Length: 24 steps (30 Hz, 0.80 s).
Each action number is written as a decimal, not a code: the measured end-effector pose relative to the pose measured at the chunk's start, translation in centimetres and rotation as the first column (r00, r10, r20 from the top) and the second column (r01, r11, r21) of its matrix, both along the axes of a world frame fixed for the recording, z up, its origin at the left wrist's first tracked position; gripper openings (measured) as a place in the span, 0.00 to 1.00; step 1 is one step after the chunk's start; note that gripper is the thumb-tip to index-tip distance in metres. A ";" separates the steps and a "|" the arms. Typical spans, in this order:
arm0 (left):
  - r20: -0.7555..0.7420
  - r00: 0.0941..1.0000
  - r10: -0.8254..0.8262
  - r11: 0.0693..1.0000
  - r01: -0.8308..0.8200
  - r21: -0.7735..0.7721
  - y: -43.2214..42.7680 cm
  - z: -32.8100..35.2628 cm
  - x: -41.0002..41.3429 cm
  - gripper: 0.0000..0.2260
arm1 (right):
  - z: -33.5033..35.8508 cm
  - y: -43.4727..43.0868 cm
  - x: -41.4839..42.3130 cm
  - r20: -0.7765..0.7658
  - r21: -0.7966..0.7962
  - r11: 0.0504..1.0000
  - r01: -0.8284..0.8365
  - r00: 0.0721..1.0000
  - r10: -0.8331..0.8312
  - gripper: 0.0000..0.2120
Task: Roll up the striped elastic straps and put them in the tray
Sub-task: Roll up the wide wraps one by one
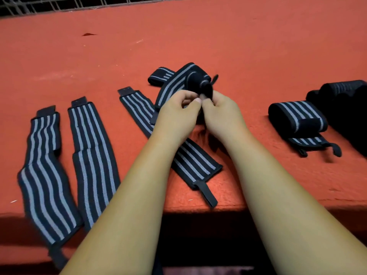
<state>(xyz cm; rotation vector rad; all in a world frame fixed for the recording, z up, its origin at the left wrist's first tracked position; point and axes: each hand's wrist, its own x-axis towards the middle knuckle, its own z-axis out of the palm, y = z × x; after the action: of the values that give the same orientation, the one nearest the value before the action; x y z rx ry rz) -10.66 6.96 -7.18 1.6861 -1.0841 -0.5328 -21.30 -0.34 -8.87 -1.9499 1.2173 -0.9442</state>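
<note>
Fingers: your left hand (178, 114) and right hand (220, 110) both pinch the partly rolled strap (184, 80) over mid-table.
Flat straps (41, 175): three lie on the red table (198, 36), mostly to your left.
Rolled strap (294, 118): rests well to your right.

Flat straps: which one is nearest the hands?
The diagonal strap: it passes right beneath the left hand. The far-left strap and the second strap lie side by side, farther left.
</note>
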 end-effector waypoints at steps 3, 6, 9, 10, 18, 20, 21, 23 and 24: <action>0.005 0.999 0.038 0.998 -0.038 0.040 0.3 0.1 0.1 0.19 | 0.5 0.0 -0.8 0.314 0.169 0.985 0.046 0.944 -0.098 0.16; 0.102 0.995 -0.002 0.998 -0.004 0.063 0.4 -0.2 0.5 0.29 | 0.9 0.0 -1.5 0.575 0.298 0.954 -0.029 0.803 -0.155 0.14; 0.230 0.970 -0.080 0.993 0.058 0.102 0.4 -0.6 0.7 0.36 | 1.5 0.3 -2.1 0.719 0.405 0.909 -0.100 0.648 -0.249 0.13; 0.263 0.959 -0.103 0.991 0.076 0.110 0.5 -0.6 0.7 0.36 | 1.7 0.5 -2.3 0.745 0.437 0.890 -0.128 0.606 -0.278 0.14; 0.227 0.973 0.030 0.995 -0.050 0.083 0.0 -0.6 1.2 0.21 | 3.0 1.0 -4.2 0.811 0.584 0.745 -0.322 0.279 -0.514 0.13; 0.247 0.964 0.101 0.985 -0.132 0.114 0.1 -0.6 1.1 0.19 | 3.2 0.6 -4.6 0.792 0.608 0.714 -0.345 0.211 -0.573 0.12; 0.277 0.953 0.123 0.976 -0.166 0.138 0.1 -0.7 1.1 0.18 | 3.2 0.3 -4.8 0.783 0.618 0.699 -0.360 0.197 -0.590 0.12; 0.332 0.934 0.133 0.964 -0.199 0.175 0.1 -0.9 1.0 0.17 | 3.3 0.2 -5.1 0.781 0.606 0.672 -0.426 0.157 -0.604 0.14; 0.342 0.928 0.146 0.957 -0.219 0.188 0.1 -0.9 1.1 0.14 | 3.3 0.3 -5.3 0.791 0.573 0.663 -0.481 0.114 -0.602 0.16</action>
<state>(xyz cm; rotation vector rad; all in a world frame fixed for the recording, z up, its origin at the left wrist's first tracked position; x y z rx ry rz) -9.56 7.07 -8.07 2.1044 -1.1121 -0.2661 -26.58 0.00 -5.55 -0.1540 0.5545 -1.1698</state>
